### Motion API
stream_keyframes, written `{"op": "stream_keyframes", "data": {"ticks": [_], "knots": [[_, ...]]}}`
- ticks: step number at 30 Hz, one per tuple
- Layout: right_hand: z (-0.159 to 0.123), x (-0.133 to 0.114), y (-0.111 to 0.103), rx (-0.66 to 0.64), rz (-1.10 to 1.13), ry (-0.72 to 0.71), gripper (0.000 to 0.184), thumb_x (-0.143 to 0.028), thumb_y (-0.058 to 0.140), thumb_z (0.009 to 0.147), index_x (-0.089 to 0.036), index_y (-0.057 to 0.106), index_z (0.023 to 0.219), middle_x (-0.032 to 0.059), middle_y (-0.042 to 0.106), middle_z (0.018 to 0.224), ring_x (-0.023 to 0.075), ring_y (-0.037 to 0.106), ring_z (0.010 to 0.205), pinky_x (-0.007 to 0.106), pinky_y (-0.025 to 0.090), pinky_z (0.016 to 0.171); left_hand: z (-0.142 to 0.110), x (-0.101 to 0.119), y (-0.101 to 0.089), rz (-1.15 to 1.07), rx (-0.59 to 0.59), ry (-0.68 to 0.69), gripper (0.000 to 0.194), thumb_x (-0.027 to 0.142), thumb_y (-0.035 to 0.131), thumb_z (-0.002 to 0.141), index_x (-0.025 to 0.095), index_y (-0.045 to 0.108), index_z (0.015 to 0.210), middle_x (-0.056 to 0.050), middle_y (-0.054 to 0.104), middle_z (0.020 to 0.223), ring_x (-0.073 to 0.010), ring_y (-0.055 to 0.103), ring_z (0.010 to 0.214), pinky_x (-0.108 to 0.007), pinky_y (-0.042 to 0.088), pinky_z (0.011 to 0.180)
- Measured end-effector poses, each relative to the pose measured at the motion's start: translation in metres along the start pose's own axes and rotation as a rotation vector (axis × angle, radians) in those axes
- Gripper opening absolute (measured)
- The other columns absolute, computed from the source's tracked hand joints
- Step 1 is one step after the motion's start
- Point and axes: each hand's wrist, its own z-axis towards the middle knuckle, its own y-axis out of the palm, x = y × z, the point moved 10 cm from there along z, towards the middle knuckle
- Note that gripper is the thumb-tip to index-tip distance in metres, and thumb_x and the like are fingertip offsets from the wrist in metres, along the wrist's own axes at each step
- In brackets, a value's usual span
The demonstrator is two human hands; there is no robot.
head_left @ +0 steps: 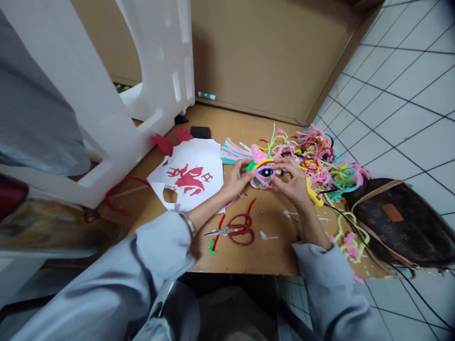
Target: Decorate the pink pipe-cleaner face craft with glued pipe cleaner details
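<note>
Between my two hands is a pipe cleaner craft piece (261,182), pink with a green edge, a rainbow-like curved band, a pink tuft on top and a large blue-black eye. My left hand (237,180) grips its left side, thumb on the front. At its right edge, the fingers and thumb of my right hand (292,182) pinch it near the eye. Red-handled scissors (241,230) lie slightly open on the table below, across red pipe cleaner pieces (219,227). Just right of my right hand rests a yellow tool (314,193), apparently a glue gun, partly hidden.
White paper (209,158) with red cutouts lies left. Tangled pipe cleaners (316,149) are heaped at the back right, beside a brown handbag (408,222). A cardboard panel (263,57) closes off the back; a white plastic frame (161,57) stands left. A black cable (355,225) runs right.
</note>
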Motion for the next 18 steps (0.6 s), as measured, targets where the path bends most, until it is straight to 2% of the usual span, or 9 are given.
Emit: {"op": "stream_keyframes", "data": {"ticks": [10, 18], "knots": [[-0.0002, -0.001, 0.0012, -0.007, -0.039, -0.039, 0.013, -0.021, 0.071, 0.077, -0.024, 0.071, 0.089, 0.0064, 0.066, 0.101, 0.0246, 0.063, 0.102, 0.046, 0.05, 0.094, -0.0005, 0.0034, 0.0005, 0.062, -0.011, 0.025, 0.053, 0.051, 0.077, 0.076, 0.019, 0.056, 0.113, -0.011, 0.061, 0.124, -0.0237, 0.058, 0.12, -0.039, 0.044, 0.108], [-0.0001, 0.0, 0.0014, -0.03, -0.018, -0.013, 0.011, -0.023, 0.073, 0.078, -0.024, 0.071, 0.089, 0.007, 0.064, 0.102, 0.0252, 0.062, 0.103, 0.046, 0.05, 0.094, -0.003, 0.0073, 0.0008, 0.161, -0.012, 0.071, 0.049, 0.05, 0.071, 0.083, 0.021, 0.053, 0.117, -0.011, 0.06, 0.127, -0.0233, 0.057, 0.123, -0.04, 0.043, 0.109]]}}
